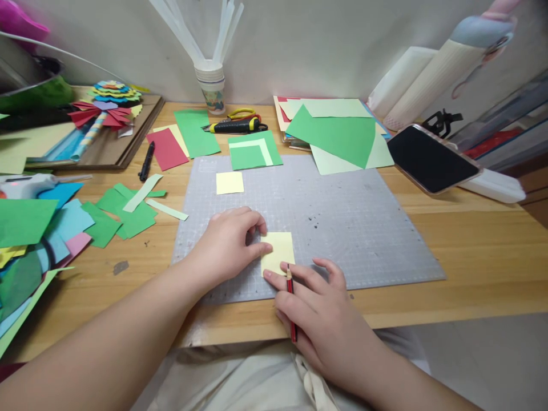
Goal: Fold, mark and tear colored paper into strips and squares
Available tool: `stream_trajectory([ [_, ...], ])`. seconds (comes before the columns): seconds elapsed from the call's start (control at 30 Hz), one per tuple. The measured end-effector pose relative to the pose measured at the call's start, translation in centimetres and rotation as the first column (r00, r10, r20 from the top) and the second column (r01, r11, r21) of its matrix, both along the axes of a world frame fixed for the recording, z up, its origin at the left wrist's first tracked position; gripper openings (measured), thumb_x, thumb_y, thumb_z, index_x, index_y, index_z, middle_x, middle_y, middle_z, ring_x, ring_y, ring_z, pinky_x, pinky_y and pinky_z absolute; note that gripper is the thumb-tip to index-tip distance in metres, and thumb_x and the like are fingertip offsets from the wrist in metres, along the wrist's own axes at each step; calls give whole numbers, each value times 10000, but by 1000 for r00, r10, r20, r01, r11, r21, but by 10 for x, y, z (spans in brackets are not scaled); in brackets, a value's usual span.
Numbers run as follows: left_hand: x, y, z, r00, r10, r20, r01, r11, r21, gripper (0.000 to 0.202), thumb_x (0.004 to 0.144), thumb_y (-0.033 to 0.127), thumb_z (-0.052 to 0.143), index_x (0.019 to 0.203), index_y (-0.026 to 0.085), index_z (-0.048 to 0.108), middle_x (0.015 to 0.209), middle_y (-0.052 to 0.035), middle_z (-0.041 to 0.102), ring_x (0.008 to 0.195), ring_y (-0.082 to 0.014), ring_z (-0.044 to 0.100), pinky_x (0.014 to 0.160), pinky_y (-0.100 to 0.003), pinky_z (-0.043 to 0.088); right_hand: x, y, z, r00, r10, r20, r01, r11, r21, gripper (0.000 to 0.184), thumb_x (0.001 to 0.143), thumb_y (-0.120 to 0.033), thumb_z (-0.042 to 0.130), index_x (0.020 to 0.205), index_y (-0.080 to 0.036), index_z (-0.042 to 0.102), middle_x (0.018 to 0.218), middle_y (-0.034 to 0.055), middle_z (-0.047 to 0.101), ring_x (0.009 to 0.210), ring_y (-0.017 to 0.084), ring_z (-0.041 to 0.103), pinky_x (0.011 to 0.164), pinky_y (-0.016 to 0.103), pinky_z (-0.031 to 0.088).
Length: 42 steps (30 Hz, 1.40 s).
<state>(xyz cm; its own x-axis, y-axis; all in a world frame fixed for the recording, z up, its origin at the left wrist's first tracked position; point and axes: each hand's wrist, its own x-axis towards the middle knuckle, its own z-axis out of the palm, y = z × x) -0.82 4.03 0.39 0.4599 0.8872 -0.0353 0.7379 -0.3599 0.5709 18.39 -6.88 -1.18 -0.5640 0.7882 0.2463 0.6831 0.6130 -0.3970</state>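
A pale yellow paper square (280,248) lies on the grey cutting mat (351,228), close to its front edge. My left hand (229,242) pinches the left side of this square, its thumb on top and the other fingers curled at the upper left corner. A red and black pencil (292,311) sits in my right hand (319,314), tip pointing away from me. Fingertips of that hand also press on the square's lower edge. Farther back on the mat rests a second yellow paper square (230,183).
Green paper scraps (132,214) and mixed coloured paper (25,228) cover the left side. Behind the mat are a utility knife (235,125), a cup with straws (213,94) and stacked paper sheets (338,134). A phone (432,158) leans at the right.
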Motion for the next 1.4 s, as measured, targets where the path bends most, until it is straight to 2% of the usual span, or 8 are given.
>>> stream_trajectory([
  [0.3,0,0,0,1000,-3,-4,3,1000,-5,159,770,352,695,847,231,624,832,15,591,839,-177,546,728,-321,376,0,0,1,1000,2,16,-1,1000,-4,162,860,-121,570,982,-227,584,1271,-15,665,1225,203,492,1055,463,155],
  [0.6,1,-1,0,1000,-24,-21,24,1000,19,168,777,353,697,857,231,614,846,17,591,841,-175,546,736,-321,370,-6,-3,-2,986,60,158,-85,984,159,149,865,-139,520,958,-235,587,1274,18,656,1120,186,519,1051,497,93],
  [0.67,0,-1,-1,999,-27,-26,27,999,26,169,779,352,696,862,232,612,847,19,592,848,-176,549,741,-325,364,-7,-3,-2,991,28,134,-50,986,159,167,849,-140,540,981,-224,598,1206,17,688,1083,196,529,1024,485,128],
  [0.77,0,-1,-1,999,-29,-31,30,999,32,169,783,356,693,869,234,613,857,19,592,858,-177,554,742,-325,360,-7,-7,-3,995,-91,43,86,990,111,236,813,-129,593,1028,-223,625,1016,-12,738,953,194,551,940,449,198],
  [0.93,-1,-1,-2,999,-34,-32,35,999,35,185,783,377,691,877,239,613,867,14,595,868,-184,560,735,-323,366,0,-12,0,962,-260,-88,259,966,-18,362,841,-135,594,1171,-281,625,736,-51,706,811,157,574,854,388,237],
  [1.23,-1,-2,-1,999,-31,-17,32,999,41,149,796,337,666,877,227,608,877,-2,602,887,-198,558,744,-333,383,18,-17,9,950,-312,-22,312,950,-3,330,887,-166,530,1182,-276,627,625,-48,650,760,176,574,820,377,239],
  [1.33,0,-17,8,998,-68,-1,67,993,92,94,875,263,558,946,233,612,975,-20,605,942,-192,548,792,-348,381,17,-18,6,947,-319,-27,320,947,15,347,880,-161,539,1203,-262,619,644,-43,655,771,179,567,837,387,239],
  [1.4,3,-35,14,984,-162,-80,175,967,188,164,922,251,482,991,262,631,1022,-27,602,970,-205,532,804,-373,357,16,-19,6,951,-309,-6,309,950,39,345,875,-157,545,1202,-238,620,695,-26,671,776,178,560,836,389,241],
])
